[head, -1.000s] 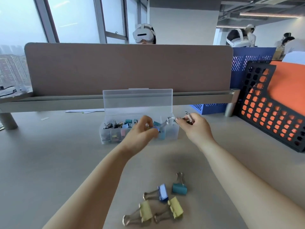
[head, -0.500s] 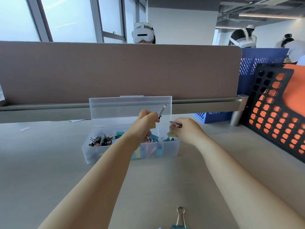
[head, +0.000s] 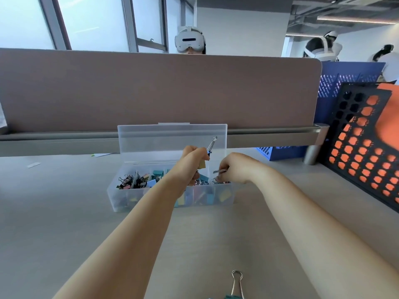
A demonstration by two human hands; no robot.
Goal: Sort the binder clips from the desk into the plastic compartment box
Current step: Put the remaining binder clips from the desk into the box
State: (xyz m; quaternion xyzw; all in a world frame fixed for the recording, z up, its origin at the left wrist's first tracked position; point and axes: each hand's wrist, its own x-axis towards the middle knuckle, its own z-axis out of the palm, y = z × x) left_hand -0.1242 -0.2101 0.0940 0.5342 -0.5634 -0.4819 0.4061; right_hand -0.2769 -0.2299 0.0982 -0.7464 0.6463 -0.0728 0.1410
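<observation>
The plastic compartment box [head: 151,198] holds many clips [head: 133,182]. Above it the left hand [head: 192,164] grips a blue binder clip [head: 211,146], and the right hand [head: 236,169] pinches a second clip [head: 220,171]. One teal clip [head: 236,284] waits on the near tabletop [head: 64,212].

Bright window daylight, soft wide-angle edge distortion

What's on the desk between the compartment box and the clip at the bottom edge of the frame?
Nothing: in the head view, only bare desk runs from the compartment box to the teal clip, a forearm on either side.
</observation>
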